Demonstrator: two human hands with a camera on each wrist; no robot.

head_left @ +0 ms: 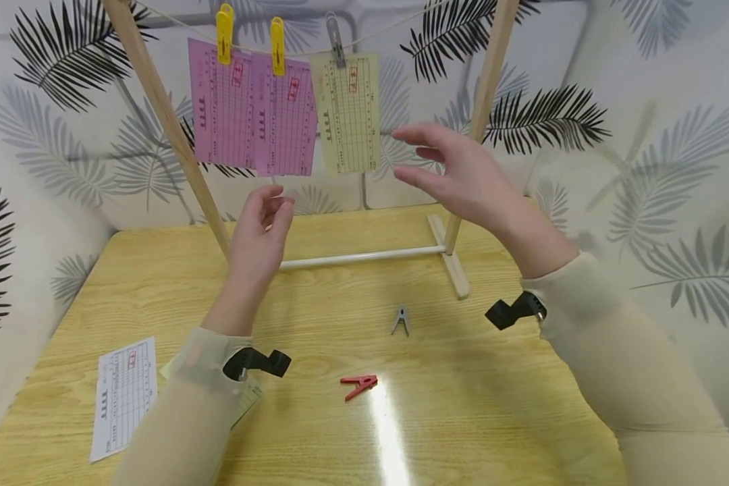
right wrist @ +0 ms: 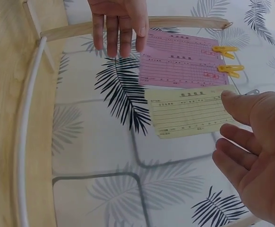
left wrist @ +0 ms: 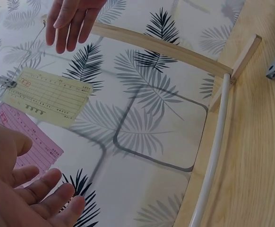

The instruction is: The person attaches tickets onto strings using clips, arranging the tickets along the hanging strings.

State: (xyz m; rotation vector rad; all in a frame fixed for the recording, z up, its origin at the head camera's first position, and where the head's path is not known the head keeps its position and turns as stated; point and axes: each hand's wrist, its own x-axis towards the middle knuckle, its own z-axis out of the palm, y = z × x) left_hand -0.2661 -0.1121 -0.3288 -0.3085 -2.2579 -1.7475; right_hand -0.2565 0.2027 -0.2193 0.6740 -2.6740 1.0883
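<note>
Paper slips hang off a string line strung between two wooden posts of a rack [head_left: 158,101]. Landmark = yellow slip [head_left: 347,113], held by a grey peg [head_left: 335,40] at its top edge. Just left of it, two pink slips [head_left: 252,111], overlapping, each under a yellow peg [head_left: 224,25].

Right hand [head_left: 462,179]: just right of the yellow slip, fingers relaxed and spread, holding nothing, not touching it. Left hand [head_left: 261,236]: below and left of the slip, under the pink ones, fingers loosely curled, also empty.

Handling, as a judgement: slip is thin paper, v. light, floppy, prob. swings at a touch since only one peg pins it. Tears or creases easily if pulled against the peg. Best hold looks like a light pinch on a lower corner or side edge w/ one hand while the other squeezes the peg's tail.

On the tabletop [head_left: 492,405], below the slip & nearer the person: loose grey peg [head_left: 400,320], then a red peg [head_left: 358,386]. Far left of those, a white slip [head_left: 124,397] lies flat, w/ another slip partly hidden under the left sleeve.

Containers: none in view; only the line carries anything, i.e. three slips.
</note>
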